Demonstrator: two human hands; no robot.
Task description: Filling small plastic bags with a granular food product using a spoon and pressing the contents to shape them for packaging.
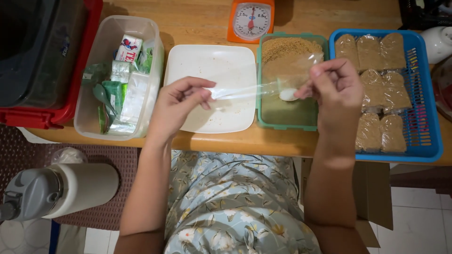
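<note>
Nearest to us, a floral-print garment (235, 207) fills the lap, and a white jug with a grey lid (61, 190) lies on the floor to the left. Above the wooden table's (245, 141) front edge, our left hand (181, 106) pinches one end of a clear plastic bag (254, 87) between thumb and fingertips, the fingers closed tight on the film. Our right hand (334, 91) grips the other end the same way, closed on the plastic, so the bag is stretched flat between the two hands. It hangs over the white square plate (212, 61) and the green container (287, 117), which holds brown granules heaped at its far end and a small white scoop (288, 95) seen through the film. To the right sits a blue basket (423, 117) with filled packets of brown granules (376, 80). On the left, a clear tub (94, 84) holds green and white sachets, beside a red-rimmed bin (47, 61). Farthest back stands an orange kitchen scale (251, 19).
</note>
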